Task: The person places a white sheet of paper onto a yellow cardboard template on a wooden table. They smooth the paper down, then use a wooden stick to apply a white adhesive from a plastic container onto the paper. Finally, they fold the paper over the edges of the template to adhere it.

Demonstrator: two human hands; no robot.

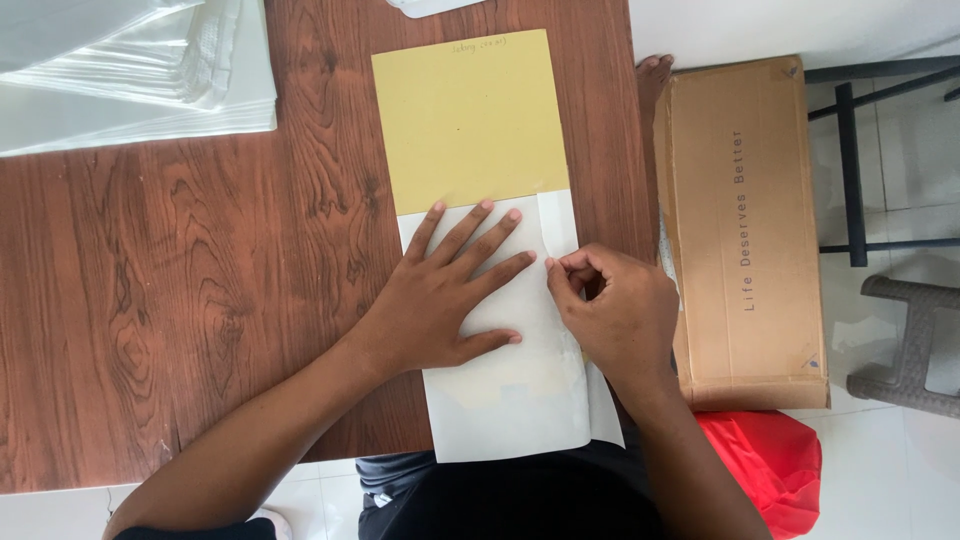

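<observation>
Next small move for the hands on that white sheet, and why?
Probably slide the right hand down the fold line: its fingertips pinch the white sheet at the crease near the top, the left hand pins the sheet flat, and the lower flap looks loose.

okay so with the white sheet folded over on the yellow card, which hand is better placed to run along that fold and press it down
Probably the right hand: its fingertips already pinch the white sheet at the fold line near its right side. The left hand lies flat, fingers spread, pinning the sheet against the yellow card.

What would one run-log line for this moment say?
left hand: flat on white paper | right hand: pinching paper's folded edge | yellow card: under paper | wooden table
</observation>
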